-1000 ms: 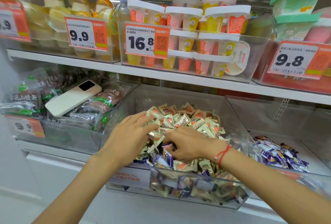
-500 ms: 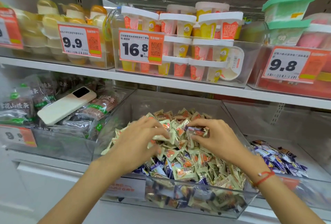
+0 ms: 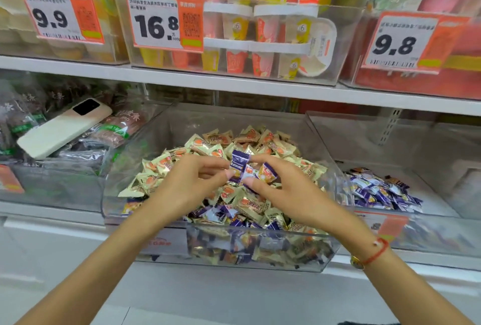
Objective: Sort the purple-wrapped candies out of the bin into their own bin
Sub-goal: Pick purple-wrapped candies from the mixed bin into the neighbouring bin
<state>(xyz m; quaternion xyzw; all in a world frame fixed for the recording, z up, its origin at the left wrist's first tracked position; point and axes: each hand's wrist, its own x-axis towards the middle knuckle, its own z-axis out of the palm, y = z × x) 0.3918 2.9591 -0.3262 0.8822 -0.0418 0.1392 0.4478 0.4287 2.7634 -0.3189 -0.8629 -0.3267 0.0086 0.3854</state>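
Observation:
A clear mixed bin (image 3: 260,254) holds a heap of cream-and-orange candies (image 3: 260,142), with purple-wrapped ones (image 3: 223,214) showing near its front. Above the heap, my left hand (image 3: 187,181) and my right hand (image 3: 283,189) meet, both pinching a small cluster of purple-wrapped candies (image 3: 240,162); one more purple candy (image 3: 268,172) sits under my right fingers. A second clear bin (image 3: 429,231) to the right holds a pile of purple candies (image 3: 380,192).
A white phone (image 3: 62,128) lies on dark snack packets in the left bin (image 3: 52,186). The shelf above (image 3: 234,82) carries cup desserts and price tags 9.9, 16.8 and 9.8. A red string bracelet (image 3: 374,252) circles my right wrist.
Both hands rose out of the heap and came together, lifting purple candies clear of the pile. The camera moved closer to the shelf.

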